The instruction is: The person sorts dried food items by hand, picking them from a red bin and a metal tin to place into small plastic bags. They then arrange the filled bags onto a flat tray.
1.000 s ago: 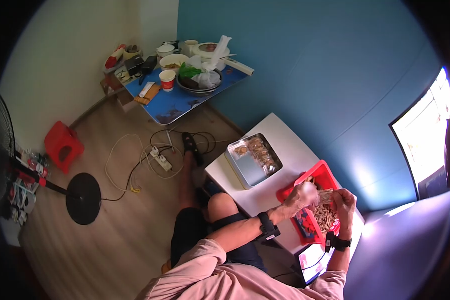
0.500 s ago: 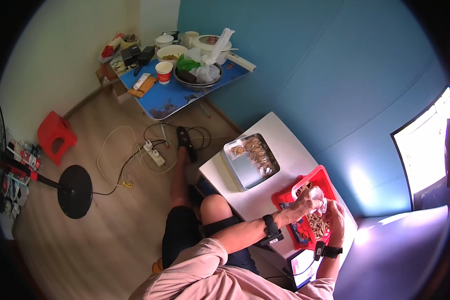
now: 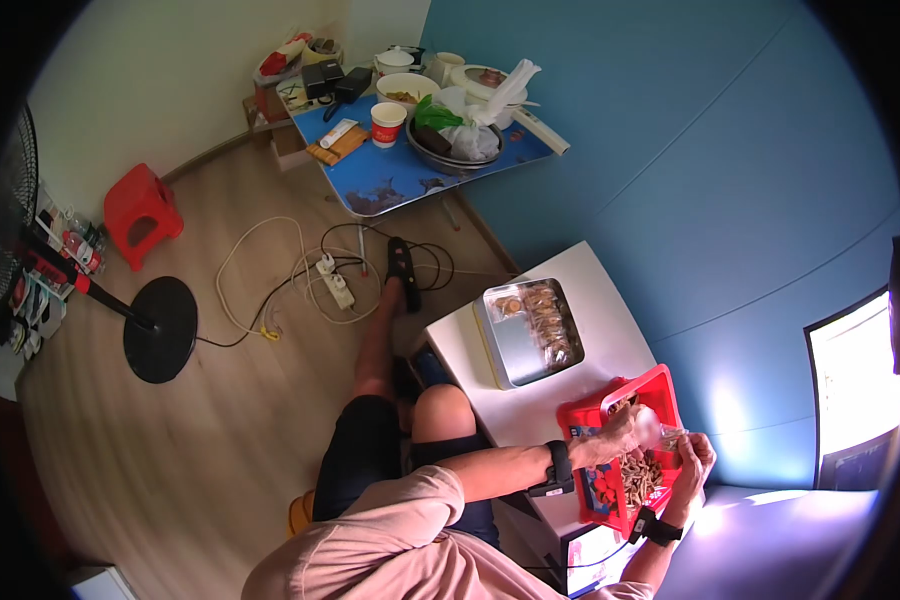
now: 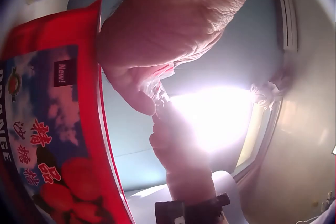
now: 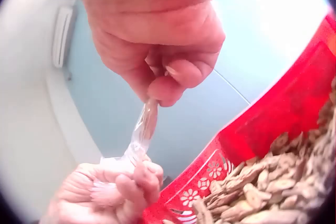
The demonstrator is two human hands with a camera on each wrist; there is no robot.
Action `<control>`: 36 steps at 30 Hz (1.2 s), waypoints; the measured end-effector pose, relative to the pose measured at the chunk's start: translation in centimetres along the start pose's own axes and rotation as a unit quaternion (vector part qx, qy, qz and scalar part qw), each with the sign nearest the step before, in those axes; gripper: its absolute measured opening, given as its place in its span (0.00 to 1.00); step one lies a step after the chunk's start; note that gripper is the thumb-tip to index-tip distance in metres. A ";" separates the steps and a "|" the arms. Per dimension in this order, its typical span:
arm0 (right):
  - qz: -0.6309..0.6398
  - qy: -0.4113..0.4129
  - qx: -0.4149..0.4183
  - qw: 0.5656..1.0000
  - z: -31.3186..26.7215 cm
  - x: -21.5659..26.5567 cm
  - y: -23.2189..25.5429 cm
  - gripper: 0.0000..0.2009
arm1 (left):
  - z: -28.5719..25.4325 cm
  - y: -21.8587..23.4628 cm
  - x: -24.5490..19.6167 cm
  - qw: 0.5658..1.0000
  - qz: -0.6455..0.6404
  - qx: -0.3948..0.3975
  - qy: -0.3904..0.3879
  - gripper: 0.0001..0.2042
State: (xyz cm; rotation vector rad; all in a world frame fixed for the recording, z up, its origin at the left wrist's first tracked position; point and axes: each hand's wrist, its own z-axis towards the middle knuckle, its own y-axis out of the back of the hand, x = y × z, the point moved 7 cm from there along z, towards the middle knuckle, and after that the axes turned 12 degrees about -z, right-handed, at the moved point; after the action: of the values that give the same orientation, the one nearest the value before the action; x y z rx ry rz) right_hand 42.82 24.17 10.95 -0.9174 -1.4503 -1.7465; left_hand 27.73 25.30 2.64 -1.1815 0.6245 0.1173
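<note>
Since a second ago both hands have dropped lower over the red basket point(image 3: 665, 385), and the clear plastic wrapper point(image 3: 658, 432) is now stretched thin between them rather than bunched up.

Taking the red basket as the landmark: well off to its left, on the wooden floor, stand a red stool point(image 3: 140, 210) and the round black base of a fan point(image 3: 160, 343), with a white power strip point(image 3: 335, 285) and looped cables nearer in. Just left of the basket, on the same white worktop point(image 3: 475, 365), sits an open metal tin point(image 3: 525, 335) with wrapped snacks along one side.

Over the basket's left part, the left hand point(image 3: 620, 435) has its grip pinched on one end of the wrapper. Inside the basket lie pale brown snack pieces point(image 5: 273, 182) and a red printed packet point(image 4: 47, 145). Over the basket's right edge, the right hand point(image 3: 692, 460) pinches the wrapper's other end between thumb and fingertips point(image 5: 176, 79), pulling it taut.
</note>
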 end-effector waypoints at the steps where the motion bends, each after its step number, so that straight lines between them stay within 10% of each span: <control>1: -0.039 0.007 -0.027 0.999 0.2 0.6 0.4 0.09 | -0.2 0.0 -0.1 1.000 0.000 -0.002 0.000 0.06; 8: -0.381 0.065 0.047 0.921 2.0 -1.4 -2.6 0.02 | -2.3 1.9 -0.7 0.999 -0.013 -0.046 0.024 0.06; 24: -0.450 0.198 -0.049 0.869 2.5 1.5 -3.2 0.01 | -9.4 6.7 -3.8 0.977 -0.053 -0.126 0.162 0.08; 27: -0.405 0.216 -0.035 0.888 2.0 2.3 -3.1 0.03 | -10.6 7.7 -4.4 0.975 -0.107 -0.120 0.155 0.09; 29: -0.105 0.055 0.066 0.991 0.4 4.8 -4.3 0.05 | -12.0 8.7 -4.3 0.961 -0.157 -0.116 0.194 0.11; 33: 0.018 0.026 0.120 0.992 -4.7 10.0 -10.0 0.03 | -15.0 9.2 -5.3 0.935 -0.246 -0.076 0.243 0.20; 36: 0.088 0.018 0.308 0.947 -7.9 10.5 -15.5 0.02 | -17.5 8.4 -6.7 0.923 -0.260 -0.071 0.273 0.22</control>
State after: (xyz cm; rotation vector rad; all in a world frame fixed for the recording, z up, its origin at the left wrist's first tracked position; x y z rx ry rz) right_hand 23.41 17.97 10.99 -0.6440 -1.6852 -1.0659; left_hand 11.94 14.60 -4.93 -1.4983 0.7707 -0.6495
